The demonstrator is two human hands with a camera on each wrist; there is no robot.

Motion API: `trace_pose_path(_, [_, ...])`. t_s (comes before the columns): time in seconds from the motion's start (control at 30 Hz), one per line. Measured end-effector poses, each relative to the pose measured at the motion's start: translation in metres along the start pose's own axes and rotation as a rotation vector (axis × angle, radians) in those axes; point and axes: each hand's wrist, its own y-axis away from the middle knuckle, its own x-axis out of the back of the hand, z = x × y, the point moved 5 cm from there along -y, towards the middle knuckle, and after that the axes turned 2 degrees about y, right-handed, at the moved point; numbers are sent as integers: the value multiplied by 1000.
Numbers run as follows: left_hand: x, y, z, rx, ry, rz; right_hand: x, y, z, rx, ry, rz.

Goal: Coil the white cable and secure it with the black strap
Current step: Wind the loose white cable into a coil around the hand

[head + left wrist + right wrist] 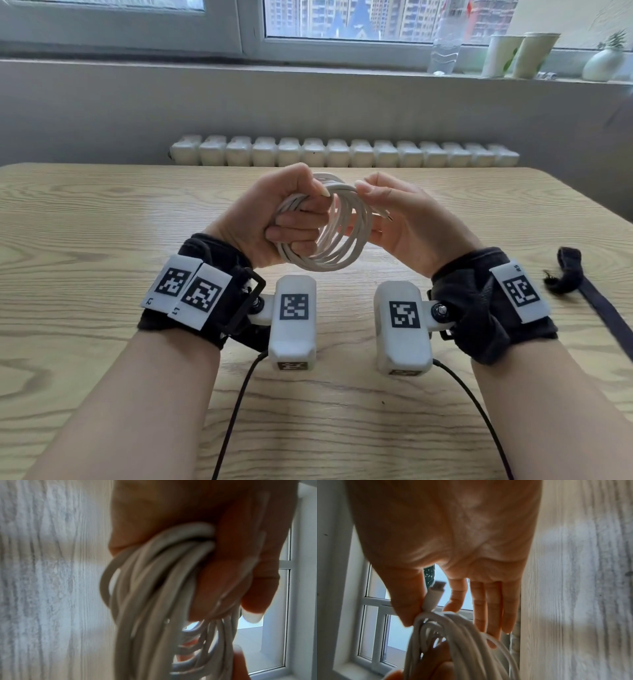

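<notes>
The white cable (346, 236) is wound into a coil of several loops, held upright above the wooden table (102, 222). My left hand (298, 219) grips the coil's left side in a fist; in the left wrist view its fingers (231, 574) curl round the bundled loops (154, 588). My right hand (363, 192) pinches the coil's top between thumb and forefinger. The cable's plug (436, 588) sticks out beside the thumb (406, 608), with the other fingers straight. The black strap (568, 270) lies loose on the table to the right, touched by neither hand.
A long black band (606, 315) runs from the strap toward the table's right edge. A white radiator (342, 152) stands behind the far edge. The windowsill holds a clear bottle (445, 44), paper cups (520, 54) and a white vase (603, 65).
</notes>
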Motion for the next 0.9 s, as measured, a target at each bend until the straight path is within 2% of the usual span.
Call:
trace_pose_path(0.23, [3,0,2,-28,124,26,-7,-2,-9,187,245,186])
trace_pose_path(0.4, [0,0,2,-5,309,-134,-18,-3,-8,119,107,118])
trace_pose_path(0.53, [-1,-2,1,-16,322,-160,-18,-4,-6,110,88,138])
trace_pose_path(0.6, [-1,-4,1,-34,293,-107,-16,-5,-5,139,93,194])
trace_pose_path(0.7, [4,-6,0,-58,202,87,-11,-4,-6,193,197,301])
trace_pose_path(0.8, [15,-5,0,-99,-76,315,-5,-4,-6,230,240,387])
trace_pose_path(0.9, [13,-7,2,-150,-267,414,3,-3,-7,259,257,471])
